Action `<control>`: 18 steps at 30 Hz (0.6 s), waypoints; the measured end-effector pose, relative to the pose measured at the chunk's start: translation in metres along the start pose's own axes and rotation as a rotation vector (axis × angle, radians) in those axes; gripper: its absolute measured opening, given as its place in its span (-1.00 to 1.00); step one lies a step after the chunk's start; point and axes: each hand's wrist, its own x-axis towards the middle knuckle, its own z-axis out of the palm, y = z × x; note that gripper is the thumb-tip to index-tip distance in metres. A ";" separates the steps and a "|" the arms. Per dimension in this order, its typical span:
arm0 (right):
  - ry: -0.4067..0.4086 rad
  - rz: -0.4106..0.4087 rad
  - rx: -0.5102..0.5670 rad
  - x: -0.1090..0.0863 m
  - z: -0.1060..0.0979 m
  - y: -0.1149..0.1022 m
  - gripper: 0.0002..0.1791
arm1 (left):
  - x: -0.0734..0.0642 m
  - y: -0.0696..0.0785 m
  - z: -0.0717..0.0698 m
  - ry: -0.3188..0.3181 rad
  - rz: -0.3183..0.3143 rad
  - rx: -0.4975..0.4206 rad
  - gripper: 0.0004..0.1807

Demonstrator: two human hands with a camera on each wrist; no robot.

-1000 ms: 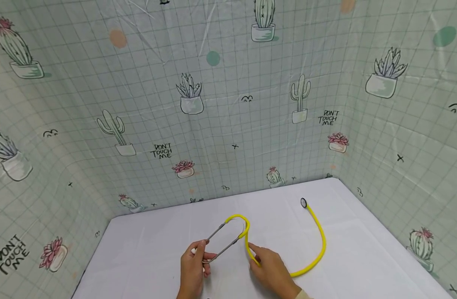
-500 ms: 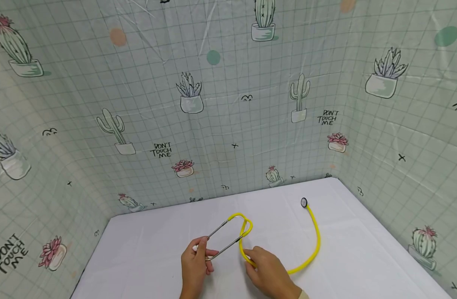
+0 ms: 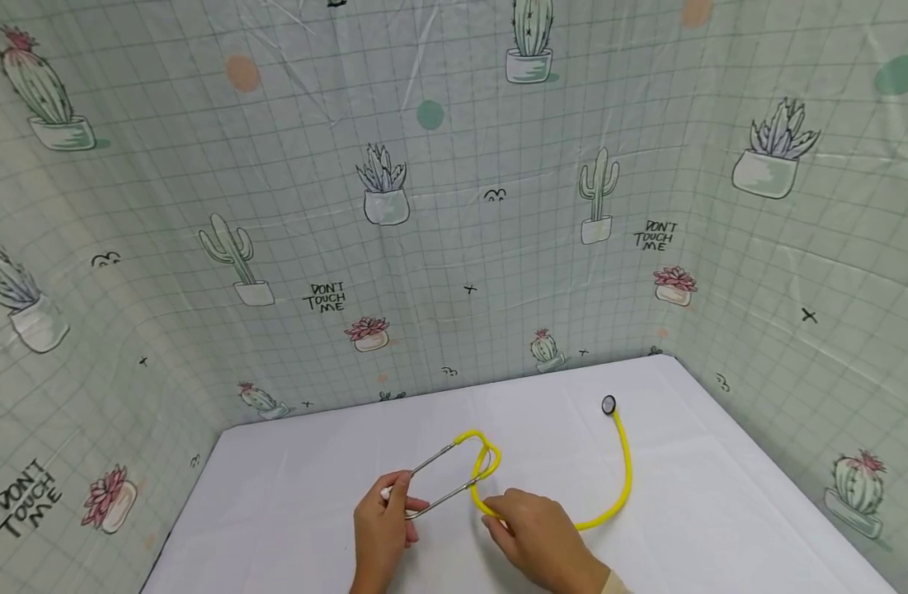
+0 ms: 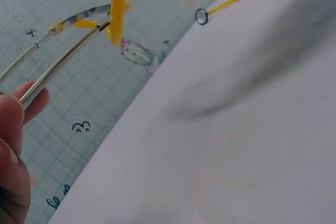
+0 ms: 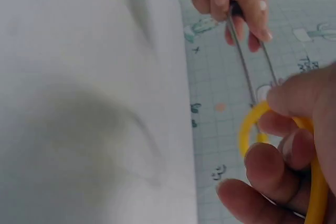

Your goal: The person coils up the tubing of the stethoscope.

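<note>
A stethoscope with yellow tubing (image 3: 626, 474) stretches between the hands and out to the right. My left hand (image 3: 382, 516) grips its metal ear tubes (image 3: 444, 497) near the white ear tips (image 3: 386, 492). With thumb and fingers, my right hand (image 3: 537, 532) pinches the yellow tube just below where it forks; in the right wrist view the tube (image 5: 316, 192) runs along the curled fingers. A loop of the fork crosses over itself left of the right hand. The round chest piece (image 3: 609, 405), dark-rimmed, lies at the tube's far end on the table.
A white-covered table (image 3: 290, 511) spreads beneath the hands. Behind it and on both sides hangs a pale green gridded cloth (image 3: 468, 247) printed with cacti. Soft shadows of the hands fall on the cover in both wrist views.
My right hand has shifted slightly left with the tube, and the forked part has bent over into a crossed loop. The tube's right-hand curve has drawn in. The left hand keeps its grip.
</note>
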 end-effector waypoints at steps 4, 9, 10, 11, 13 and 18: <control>0.036 -0.131 -0.037 0.006 -0.011 0.002 -0.83 | 0.002 0.001 -0.005 -0.042 -0.006 0.045 -0.66; 0.003 -0.229 -0.013 0.016 -0.026 0.008 -0.81 | 0.006 0.003 -0.011 -0.163 -0.015 0.063 -0.65; 0.001 -0.241 -0.005 0.017 -0.029 0.009 -0.81 | 0.006 0.003 -0.013 -0.190 -0.015 0.059 -0.64; 0.007 -0.254 0.003 0.019 -0.030 0.011 -0.80 | 0.007 0.003 -0.014 -0.216 -0.015 0.054 -0.63; 0.025 -0.271 0.021 0.021 -0.032 0.014 -0.79 | 0.007 0.002 -0.016 -0.268 -0.022 0.044 -0.59; 0.101 -0.291 0.043 0.025 -0.031 0.022 -0.76 | 0.008 0.004 -0.020 -0.382 -0.043 0.011 -0.53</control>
